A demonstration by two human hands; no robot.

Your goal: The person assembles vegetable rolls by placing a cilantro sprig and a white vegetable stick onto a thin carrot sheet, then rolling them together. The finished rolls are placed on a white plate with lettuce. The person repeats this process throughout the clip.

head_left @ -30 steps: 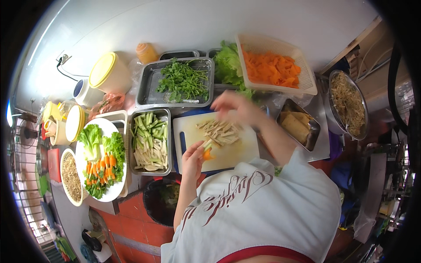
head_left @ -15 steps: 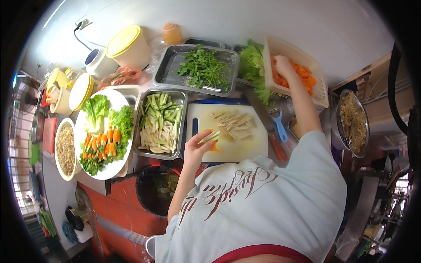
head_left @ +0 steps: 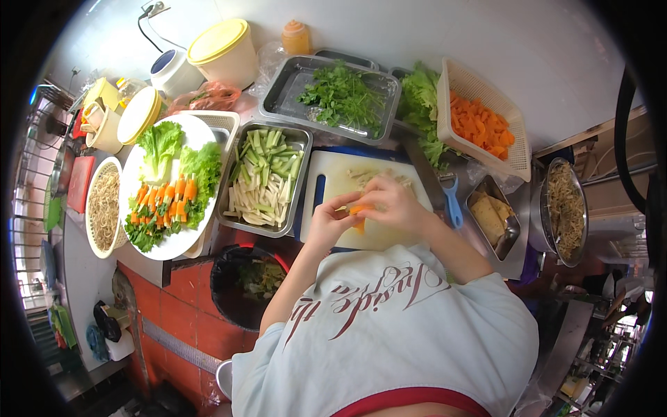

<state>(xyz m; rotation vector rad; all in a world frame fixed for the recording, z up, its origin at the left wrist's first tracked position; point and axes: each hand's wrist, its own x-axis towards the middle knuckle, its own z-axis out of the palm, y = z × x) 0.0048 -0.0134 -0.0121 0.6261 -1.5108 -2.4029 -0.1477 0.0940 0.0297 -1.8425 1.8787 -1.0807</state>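
Note:
Over the white cutting board, my left hand and my right hand meet, fingers pinched together. Between them is an orange carrot strip, with one end dangling toward the board. My left fingers also close on a small bundle of vegetable sticks, now mostly hidden. Pale strips lie on the board, partly behind my right hand. Left of the board, a metal tray holds green and whitish sticks. On a white oval plate sit lettuce and several carrot-wrapped rolls.
A cream basket of carrot strips stands at the back right, beside lettuce. A knife and blue peeler lie right of the board. Behind is a tray of herbs. A bin stands below the counter.
My right hand has come back from the carrot basket to the board and joined my left hand at the bundle. The view has shifted slightly.

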